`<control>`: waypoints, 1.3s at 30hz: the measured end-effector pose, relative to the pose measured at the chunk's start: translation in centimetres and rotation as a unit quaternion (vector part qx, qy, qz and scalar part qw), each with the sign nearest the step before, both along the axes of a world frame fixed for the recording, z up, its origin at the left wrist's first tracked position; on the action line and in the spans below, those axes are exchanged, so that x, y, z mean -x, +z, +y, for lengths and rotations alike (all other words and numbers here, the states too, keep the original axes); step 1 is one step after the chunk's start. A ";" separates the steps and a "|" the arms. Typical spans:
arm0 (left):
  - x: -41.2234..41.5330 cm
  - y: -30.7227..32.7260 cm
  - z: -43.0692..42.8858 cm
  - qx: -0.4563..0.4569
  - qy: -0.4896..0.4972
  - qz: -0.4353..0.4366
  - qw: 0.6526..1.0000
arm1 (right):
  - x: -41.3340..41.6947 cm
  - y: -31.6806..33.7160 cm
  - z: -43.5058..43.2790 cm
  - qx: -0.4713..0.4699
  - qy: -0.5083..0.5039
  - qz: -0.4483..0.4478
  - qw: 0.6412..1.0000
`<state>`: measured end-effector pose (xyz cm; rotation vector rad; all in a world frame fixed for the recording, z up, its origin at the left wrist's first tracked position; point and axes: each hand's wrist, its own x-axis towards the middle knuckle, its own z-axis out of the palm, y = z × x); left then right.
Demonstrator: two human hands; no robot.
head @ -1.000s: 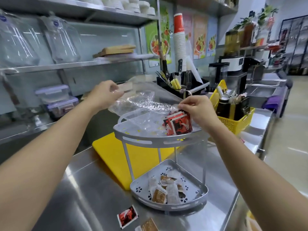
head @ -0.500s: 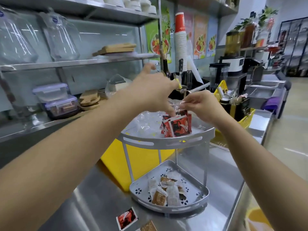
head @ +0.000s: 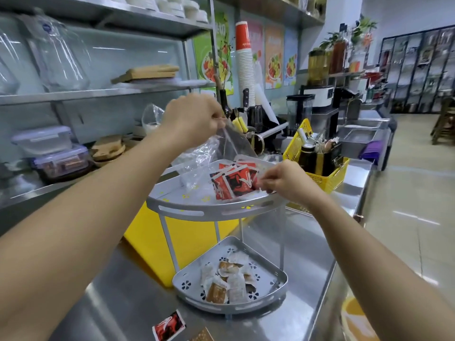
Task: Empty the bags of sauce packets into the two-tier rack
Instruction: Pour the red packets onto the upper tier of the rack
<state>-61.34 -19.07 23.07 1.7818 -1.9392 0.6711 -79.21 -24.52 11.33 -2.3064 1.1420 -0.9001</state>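
Left hand [head: 192,119] has hoisted the clear bag [head: 221,148] higher, pinching its corner. Right hand [head: 285,183] pinches its lower edge, with red sauce packets [head: 234,183] on the top tier [head: 182,214]. Lower tier [head: 278,279] already stocked, but a stray packet [head: 168,328] waits on the counter [head: 123,303].

- Upper tier [head: 197,214] of the rack: right half blocked by red packets [head: 234,183] and the clear bag [head: 209,156]; left front floor bare.
- Above it: left hand [head: 192,116] and right hand [head: 288,180] hold the bag stretched across the approach.
- Lower tier [head: 231,308]: pale packets [head: 229,284] heaped mid-tray; front opening between posts free, upper tier overhead.
- Yellow basket [head: 330,178] crowds the right rear.
- Desk [head: 118,303] front left open, one loose packet [head: 168,328] near the edge.
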 end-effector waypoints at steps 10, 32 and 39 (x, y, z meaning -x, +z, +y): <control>-3.3 1.9 1.1 0.040 -0.072 0.192 0.978 | 1.9 6.8 -1.3 0.060 -0.058 -0.355 0.931; -8.3 -2.3 1.4 0.044 -0.147 0.312 0.937 | 0.8 2.4 -1.6 -0.041 0.036 -0.324 0.944; -12.2 -8.6 3.3 -0.084 -0.305 0.586 0.746 | 0.7 0.6 -1.6 -0.050 0.041 -0.308 0.949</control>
